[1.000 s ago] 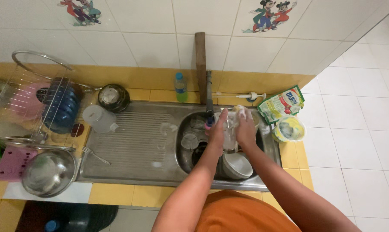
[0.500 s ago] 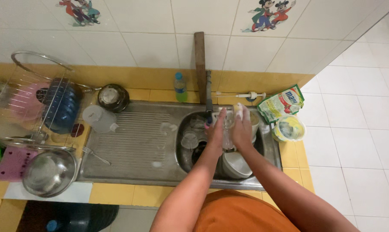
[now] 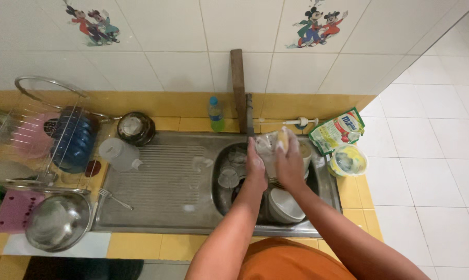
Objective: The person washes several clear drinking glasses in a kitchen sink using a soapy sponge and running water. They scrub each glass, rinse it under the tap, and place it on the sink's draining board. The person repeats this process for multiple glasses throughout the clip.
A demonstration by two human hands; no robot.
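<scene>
Both hands, left hand (image 3: pixel 256 165), right hand (image 3: pixel 290 166), clear glass (image 3: pixel 266 148), sponge (image 3: pixel 283 139), sink (image 3: pixel 325 179)

Lit evenly and brightly from overhead, with pale glare across the white wall tiles (image 3: pixel 157 36) and soft sheen on the steel sink (image 3: pixel 162 181). Only faint shadows beneath the dish rack (image 3: pixel 48 135) and inside the basin. Mild wide-angle bending along the frame edges. Slightly soft throughout, with light motion blur over both hands (image 3: pixel 273 158).
</scene>
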